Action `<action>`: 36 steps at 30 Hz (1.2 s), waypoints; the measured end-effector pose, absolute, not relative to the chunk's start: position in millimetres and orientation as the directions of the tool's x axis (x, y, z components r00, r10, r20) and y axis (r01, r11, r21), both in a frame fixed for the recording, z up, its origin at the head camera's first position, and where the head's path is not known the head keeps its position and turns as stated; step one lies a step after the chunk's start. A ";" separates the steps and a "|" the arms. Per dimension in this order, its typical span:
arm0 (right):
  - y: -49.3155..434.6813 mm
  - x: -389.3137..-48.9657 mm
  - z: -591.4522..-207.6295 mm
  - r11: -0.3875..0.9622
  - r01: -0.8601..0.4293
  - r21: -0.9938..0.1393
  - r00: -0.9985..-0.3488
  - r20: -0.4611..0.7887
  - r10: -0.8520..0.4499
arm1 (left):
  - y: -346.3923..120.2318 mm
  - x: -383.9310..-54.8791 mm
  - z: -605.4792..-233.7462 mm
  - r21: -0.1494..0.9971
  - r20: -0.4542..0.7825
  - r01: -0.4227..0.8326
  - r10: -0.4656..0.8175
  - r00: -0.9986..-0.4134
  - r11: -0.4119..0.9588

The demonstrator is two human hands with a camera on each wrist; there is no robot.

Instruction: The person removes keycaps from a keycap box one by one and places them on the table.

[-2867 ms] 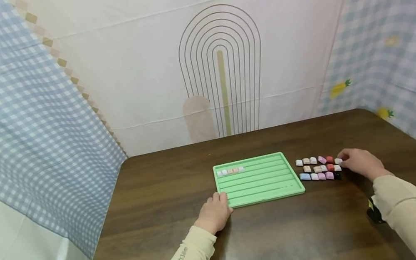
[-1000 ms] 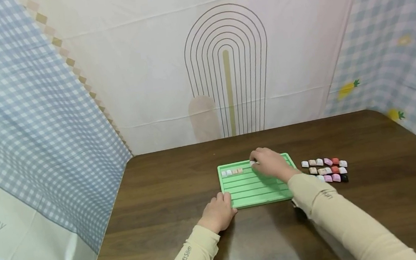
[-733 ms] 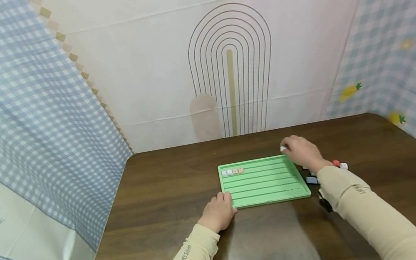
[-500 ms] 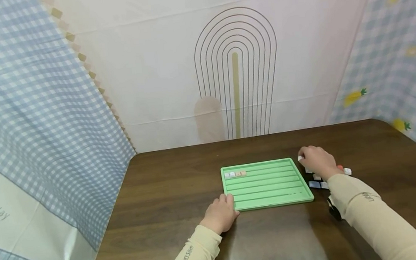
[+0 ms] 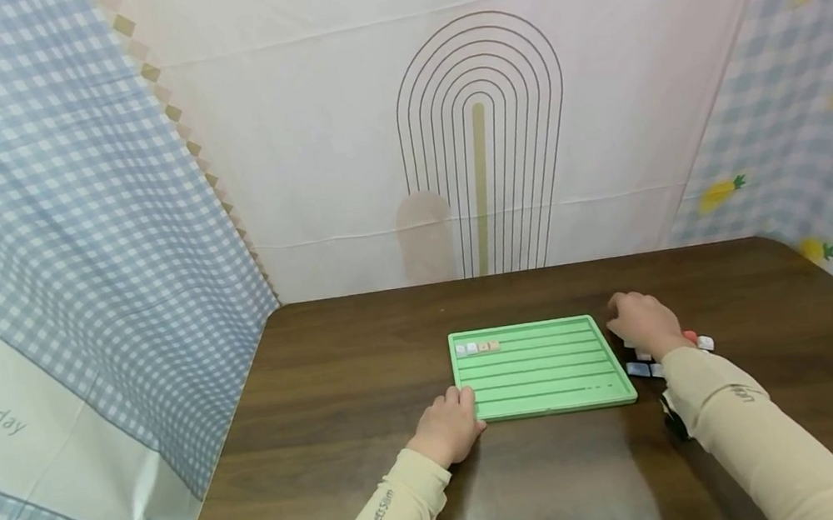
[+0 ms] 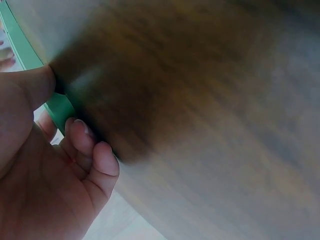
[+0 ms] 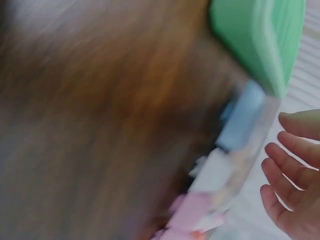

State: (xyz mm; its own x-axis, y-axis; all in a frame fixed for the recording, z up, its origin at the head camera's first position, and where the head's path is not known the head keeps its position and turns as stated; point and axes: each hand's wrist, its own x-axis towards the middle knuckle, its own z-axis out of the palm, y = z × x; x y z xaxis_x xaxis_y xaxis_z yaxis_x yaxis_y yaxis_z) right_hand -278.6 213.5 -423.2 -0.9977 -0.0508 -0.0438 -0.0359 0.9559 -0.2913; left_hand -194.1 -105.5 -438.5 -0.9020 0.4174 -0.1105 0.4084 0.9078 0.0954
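My left hand point(image 5: 448, 426) grips the near left corner of a shallow green tray point(image 5: 544, 409) with ridged rows. In the left wrist view the thumb lies on the tray's green edge point(image 6: 61, 111), the other fingers curled beside it. White and tan keycaps point(image 5: 483, 346) sit at the left end of the tray's far row. Right of the tray my right hand point(image 5: 646, 323) hovers over loose keycaps, hiding many. The right wrist view shows its fingers point(image 7: 287, 170) apart and relaxed, holding nothing visible, near a long blue keycap point(image 7: 243, 117), a white one point(image 7: 212, 170) and pink ones point(image 7: 192, 210).
A brown wooden table point(image 5: 338, 385) carries everything. Red point(image 5: 690, 336) and white point(image 5: 706, 343) keycaps show past the right wrist. A dark wrist camera point(image 5: 675, 422) hangs under the right sleeve. Patterned cloth point(image 5: 329, 134) hangs behind and at both sides.
My right hand took the white keycap from the row's right end and carried it right, out of the tray. That keycap no longer shows at the fingertips. My left hand kept its grip.
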 end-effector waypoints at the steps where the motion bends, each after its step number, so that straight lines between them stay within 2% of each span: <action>1: 209.3 -279.5 -422.0 0.954 -0.053 -0.294 -0.998 -0.023 -0.063 | -105.4 -194.0 -438.6 0.094 -0.110 0.410 0.419 -0.901 0.907; 7: 161.9 -284.6 -414.5 0.938 -0.183 -0.296 -0.983 0.086 -0.164 | -105.0 -194.3 -438.9 0.096 -0.111 0.406 0.415 -0.903 0.909; 14: 97.7 -285.9 -421.6 0.915 -0.287 -0.283 -0.955 0.015 -0.295 | -104.4 -194.5 -438.1 0.081 -0.113 0.409 0.416 -0.902 0.909; 18: 73.7 -285.4 -431.3 0.906 -0.348 -0.242 -0.935 0.022 -0.353 | -104.1 -193.1 -437.2 0.071 -0.102 0.412 0.418 -0.903 0.908; 25: 58.8 -286.2 -437.7 0.915 -0.358 -0.187 -0.933 0.117 -0.342 | -103.4 -192.6 -436.5 0.060 -0.090 0.421 0.425 -0.901 0.905; 36: 61.2 -285.0 -431.4 0.918 -0.331 -0.218 -0.943 0.094 -0.318 | -103.8 -193.6 -436.7 0.081 -0.109 0.423 0.429 -0.897 0.903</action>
